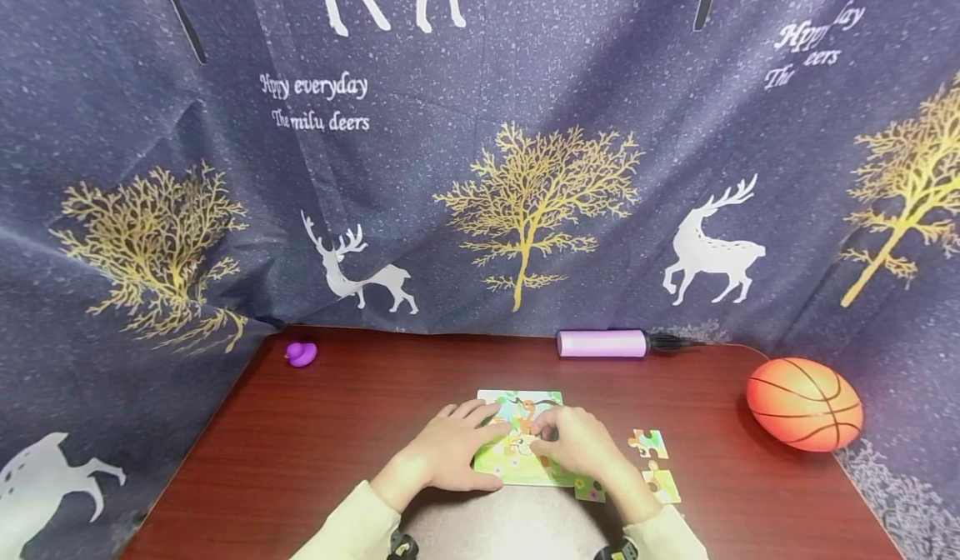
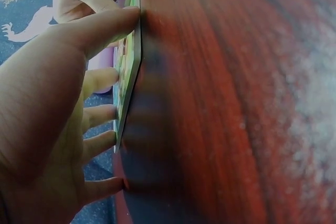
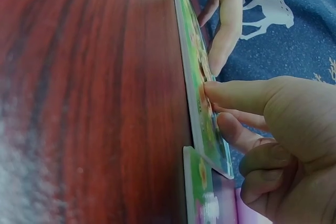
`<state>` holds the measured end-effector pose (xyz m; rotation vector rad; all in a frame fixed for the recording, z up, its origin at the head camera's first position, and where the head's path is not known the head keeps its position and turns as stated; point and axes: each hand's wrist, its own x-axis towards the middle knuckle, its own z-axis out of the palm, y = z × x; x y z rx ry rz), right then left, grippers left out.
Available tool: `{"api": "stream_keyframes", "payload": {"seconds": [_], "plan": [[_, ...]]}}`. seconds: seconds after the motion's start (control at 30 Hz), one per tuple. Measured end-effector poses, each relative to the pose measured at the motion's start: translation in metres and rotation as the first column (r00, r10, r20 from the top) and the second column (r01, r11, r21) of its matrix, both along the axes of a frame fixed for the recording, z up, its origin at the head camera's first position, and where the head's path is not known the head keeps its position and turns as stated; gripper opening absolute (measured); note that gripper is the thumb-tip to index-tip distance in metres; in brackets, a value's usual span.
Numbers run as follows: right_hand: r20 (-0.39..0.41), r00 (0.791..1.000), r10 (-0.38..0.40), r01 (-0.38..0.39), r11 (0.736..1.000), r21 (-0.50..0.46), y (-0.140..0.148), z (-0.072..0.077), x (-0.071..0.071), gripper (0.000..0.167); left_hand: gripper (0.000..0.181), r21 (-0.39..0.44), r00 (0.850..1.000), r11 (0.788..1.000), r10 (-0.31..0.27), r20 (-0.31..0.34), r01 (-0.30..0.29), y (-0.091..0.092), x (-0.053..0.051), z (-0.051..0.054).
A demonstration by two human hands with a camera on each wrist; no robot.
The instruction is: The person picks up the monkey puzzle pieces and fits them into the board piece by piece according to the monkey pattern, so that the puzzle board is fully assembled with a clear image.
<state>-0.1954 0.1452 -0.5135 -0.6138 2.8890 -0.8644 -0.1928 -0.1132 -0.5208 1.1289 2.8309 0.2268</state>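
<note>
A colourful jigsaw puzzle with a green lower part and an animal picture lies flat on the table. My left hand rests over its left side, fingers spread, with the thumb at the near edge. Over the right half, my right hand pinches a puzzle piece at the surface between thumb and index finger; the fingers hide most of that piece. In the right wrist view, the thumb touches the puzzle's face and the other fingers are curled. A loose green corner piece lies by the puzzle's near right corner.
Two more loose puzzle pieces, an upper one and a lower one, lie right of my right hand. An orange basketball sits at the right edge. A lilac hand pump and a purple rubber duck are along the back.
</note>
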Motion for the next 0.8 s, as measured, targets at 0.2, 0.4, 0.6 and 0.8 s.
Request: {"api": "stream_keyframes", "payload": {"seconds": [0.2,0.4,0.6,0.8], "plan": [[-0.008,1.0,0.007,-0.007,1.0,0.01,0.0003,-0.0023,0.0008,0.01,0.078,0.007,1.0,1.0,-0.003,-0.007,0.003,0.0002,0.0021,0.0009],[-0.005,1.0,0.009,-0.009,1.0,0.011,0.0016,-0.0028,0.0006,0.009,0.078,-0.006,1.0,1.0,-0.002,-0.017,0.002,0.0013,0.0016,0.0011],[0.005,1.0,0.014,-0.014,1.0,0.01,0.0021,-0.0024,0.0015,0.009,0.078,0.001,1.0,1.0,-0.004,-0.021,0.004,0.0012,0.0007,0.0],[0.026,0.999,0.036,-0.036,0.999,0.003,0.0032,-0.0021,0.0023,0.008,0.074,0.013,1.0,1.0,-0.006,-0.017,0.006,0.0004,-0.0004,-0.0003]]}}
